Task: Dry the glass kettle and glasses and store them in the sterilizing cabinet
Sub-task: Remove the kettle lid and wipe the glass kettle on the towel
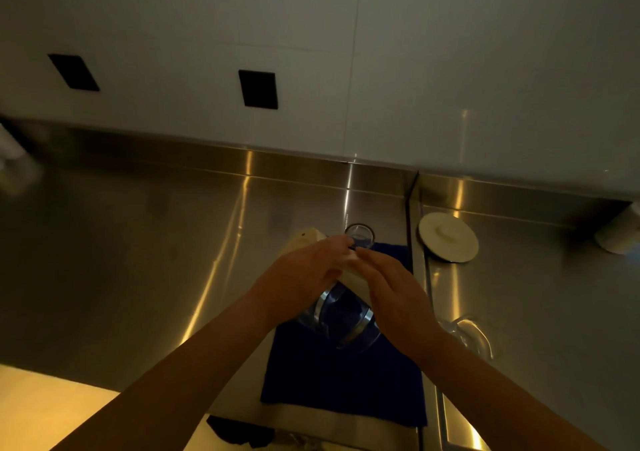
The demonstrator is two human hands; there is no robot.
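A glass kettle (pixel 346 322) lies tilted over a dark blue cloth (pixel 332 385) spread on the steel counter. A cream-coloured towel (pixel 353 279) covers its upper part. My left hand (pixel 304 274) grips the towel from the left. My right hand (pixel 394 291) presses on the towel and the kettle from the right, its fingers fairly straight. A small clear glass (pixel 361 235) stands just behind my hands at the far edge of the blue cloth. Another piece of clear glassware (pixel 467 333) sits to the right, half hidden by my right forearm.
A round white lid (pixel 449 237) lies on the steel counter (pixel 138 260) at the right, past a raised divider (pixel 414 208). White wall panels with two black sockets (pixel 258 88) rise behind. A dark cloth (pixel 239 431) hangs at the counter's front edge.
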